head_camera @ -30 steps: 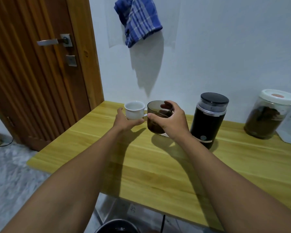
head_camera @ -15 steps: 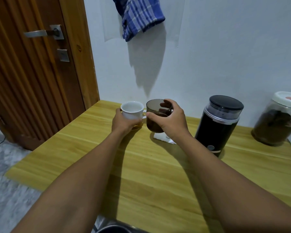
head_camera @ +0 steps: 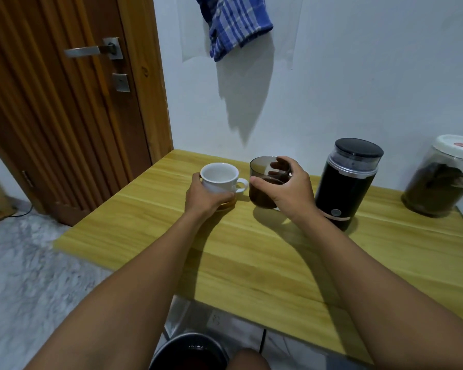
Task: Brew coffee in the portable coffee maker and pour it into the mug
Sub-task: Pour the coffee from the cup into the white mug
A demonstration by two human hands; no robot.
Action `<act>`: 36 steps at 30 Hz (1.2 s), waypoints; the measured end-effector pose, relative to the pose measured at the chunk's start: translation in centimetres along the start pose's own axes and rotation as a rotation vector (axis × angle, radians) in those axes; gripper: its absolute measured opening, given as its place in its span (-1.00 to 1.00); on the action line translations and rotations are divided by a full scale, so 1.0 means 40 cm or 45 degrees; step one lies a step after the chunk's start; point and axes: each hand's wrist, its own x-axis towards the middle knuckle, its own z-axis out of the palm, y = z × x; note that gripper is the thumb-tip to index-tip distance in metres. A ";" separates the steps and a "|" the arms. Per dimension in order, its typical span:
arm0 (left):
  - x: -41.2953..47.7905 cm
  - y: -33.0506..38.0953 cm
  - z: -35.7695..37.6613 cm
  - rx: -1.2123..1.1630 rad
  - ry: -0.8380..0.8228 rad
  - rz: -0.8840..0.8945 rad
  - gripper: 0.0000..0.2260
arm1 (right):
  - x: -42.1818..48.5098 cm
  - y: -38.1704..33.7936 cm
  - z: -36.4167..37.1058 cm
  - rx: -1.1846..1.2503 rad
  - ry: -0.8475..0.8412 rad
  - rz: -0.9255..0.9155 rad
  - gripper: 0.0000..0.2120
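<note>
A white mug [head_camera: 219,176] stands on a small wooden coaster [head_camera: 228,205] at the back of the wooden table [head_camera: 251,257], its handle pointing right. My left hand [head_camera: 206,196] grips the mug's near side. Right beside it is a smoky transparent cup [head_camera: 262,182] holding dark coffee, and my right hand [head_camera: 292,186] grips it from the right, fingers curled round its far side. The mug looks empty inside. The black portable coffee maker [head_camera: 348,182] with its dark lid stands upright just right of my right hand.
A clear jar with a white lid [head_camera: 441,177] holding dark coffee sits at the far right by the wall. A blue checked cloth [head_camera: 233,22] hangs on the wall. A wooden door [head_camera: 59,102] is at left. A dark round pot [head_camera: 190,351] sits below the table's near edge.
The camera view shifted, so everything sits further right and lower. Both hands keep their grips; the mug now sits a little apart from the cup, down on its coaster.
</note>
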 end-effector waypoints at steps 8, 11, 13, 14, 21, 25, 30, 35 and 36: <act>-0.149 -0.008 -0.055 -0.053 -0.027 0.030 -0.25 | -0.077 -0.022 -0.009 -0.021 0.026 -0.019 -0.25; -0.197 -0.004 -0.077 -0.056 -0.031 0.032 -0.26 | -0.100 -0.032 -0.016 -0.013 0.002 -0.029 -0.25; -0.223 0.000 -0.090 -0.061 -0.031 0.038 -0.26 | -0.110 -0.040 -0.024 -0.012 -0.023 -0.041 -0.24; -0.233 0.001 -0.096 -0.058 -0.032 0.045 -0.27 | -0.112 -0.043 -0.030 -0.015 -0.037 -0.049 -0.25; -0.280 -0.006 -0.126 -0.027 -0.071 0.091 -0.27 | -0.110 -0.050 -0.065 -0.156 -0.179 -0.123 -0.26; -0.280 -0.017 -0.141 -0.033 -0.130 0.108 -0.21 | -0.092 -0.057 -0.056 -0.281 -0.298 -0.161 -0.17; -0.279 -0.027 -0.149 -0.018 -0.164 0.118 -0.19 | -0.067 -0.069 -0.039 -0.391 -0.417 -0.194 -0.07; -0.282 -0.032 -0.151 0.013 -0.162 0.128 -0.20 | -0.050 -0.080 -0.024 -0.485 -0.474 -0.217 -0.15; -0.283 -0.032 -0.150 0.018 -0.162 0.129 -0.19 | -0.046 -0.083 -0.023 -0.495 -0.485 -0.218 -0.15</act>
